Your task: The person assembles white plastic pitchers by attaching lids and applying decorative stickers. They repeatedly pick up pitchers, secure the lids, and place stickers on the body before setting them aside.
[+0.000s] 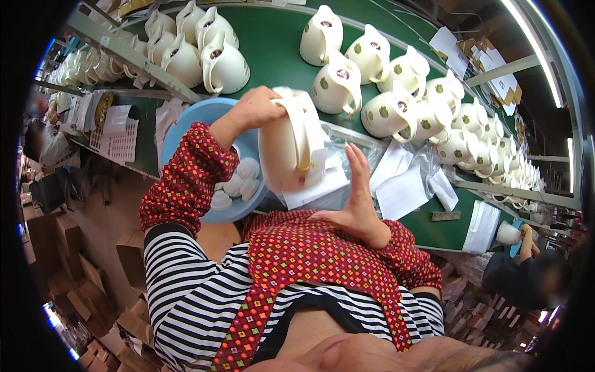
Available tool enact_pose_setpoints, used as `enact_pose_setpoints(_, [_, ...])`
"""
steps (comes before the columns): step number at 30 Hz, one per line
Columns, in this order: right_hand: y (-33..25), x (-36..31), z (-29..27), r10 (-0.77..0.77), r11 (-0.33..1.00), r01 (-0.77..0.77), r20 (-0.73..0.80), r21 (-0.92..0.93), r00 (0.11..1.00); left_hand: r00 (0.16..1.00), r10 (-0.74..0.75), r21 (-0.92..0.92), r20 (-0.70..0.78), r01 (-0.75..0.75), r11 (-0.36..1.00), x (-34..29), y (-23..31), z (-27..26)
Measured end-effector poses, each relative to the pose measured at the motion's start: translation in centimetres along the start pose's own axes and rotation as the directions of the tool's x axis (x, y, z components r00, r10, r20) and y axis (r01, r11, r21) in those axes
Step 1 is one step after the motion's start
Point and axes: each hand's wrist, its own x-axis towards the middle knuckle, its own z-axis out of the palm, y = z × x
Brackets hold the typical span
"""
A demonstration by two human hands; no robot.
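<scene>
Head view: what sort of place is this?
Probably a factory floor, perhaps for assembly or packing: many matching white jugs stand on a long green work surface, with cardboard boxes at the lower left.

cream pitcher point(276, 152), pale-blue basin point(229, 215), green worktop point(273, 43); black-and-white striped shirt point(176, 273), red apron point(322, 257) patterned with multicoloured diamonds
</scene>
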Motion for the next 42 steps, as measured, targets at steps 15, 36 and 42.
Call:
enact_pose_setpoints(15, [2.6,1.9,-1.1,0.180,0.977,-0.171,-0.064,0.126,0.982,0.761,0.466,0.419,-0.450,-0.281,0.863,18.0,-6.7,2.2])
enact_pose_setpoints(36, [0.8,6.0,-1.2,0.245,0.947,-0.186,-0.213,0.263,0.946,0.955,0.048,0.384,-0.291,0.071,0.920,10.5,-19.5,-14.1])
enact_pose_setpoints(42, [-0.5,5.0,-2.1,0.356,0.855,-0.248,-0.167,0.456,0.920,0.673,0.376,0.322,-0.636,-0.212,0.923,8.4,-13.1,-10.0])
